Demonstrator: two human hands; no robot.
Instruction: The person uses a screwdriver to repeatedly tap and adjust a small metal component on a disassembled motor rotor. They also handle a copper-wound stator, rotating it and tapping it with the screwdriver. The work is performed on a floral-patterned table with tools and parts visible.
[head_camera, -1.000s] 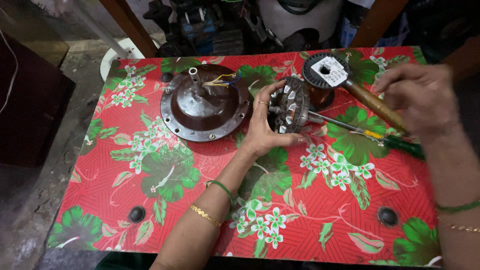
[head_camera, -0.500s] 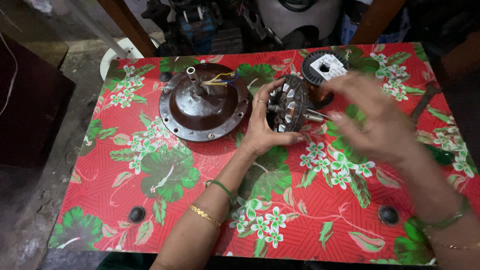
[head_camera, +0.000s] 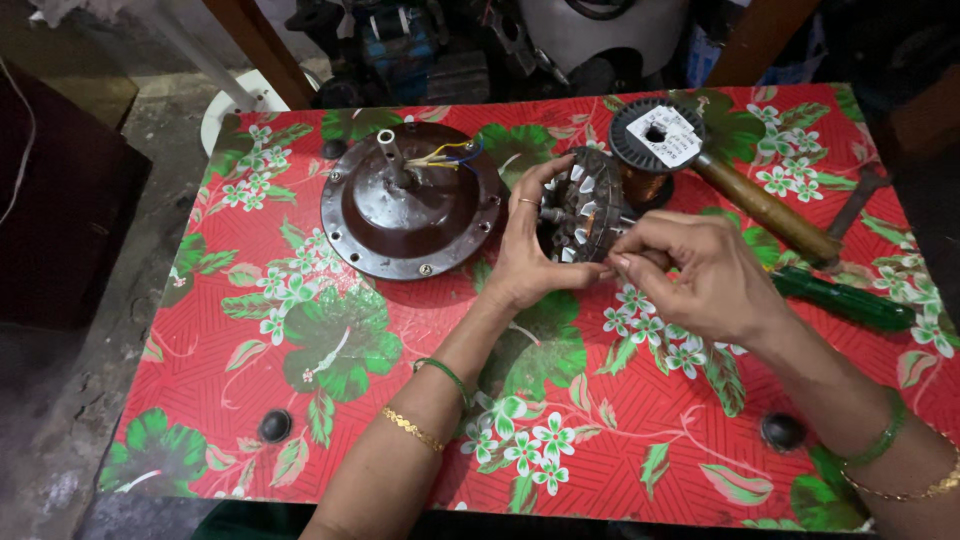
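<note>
Red floral tablecloth covers a small table, with dark clutter and a white object along the far edge. Left hand grips a round slotted motor stator near table centre, fingers curled around its left rim, thumb at the near side, holding it on edge. Right hand sits just right of it, thumb and forefinger pinched together at the stator's near-right edge; whatever they pinch is too small to tell. Brown dish-shaped motor cover lies left of the stator, holding only its central shaft and a few coloured wires. Copper wire spool stands far right, a wooden-handled tool beside it, a green-handled screwdriver nearer.
</note>
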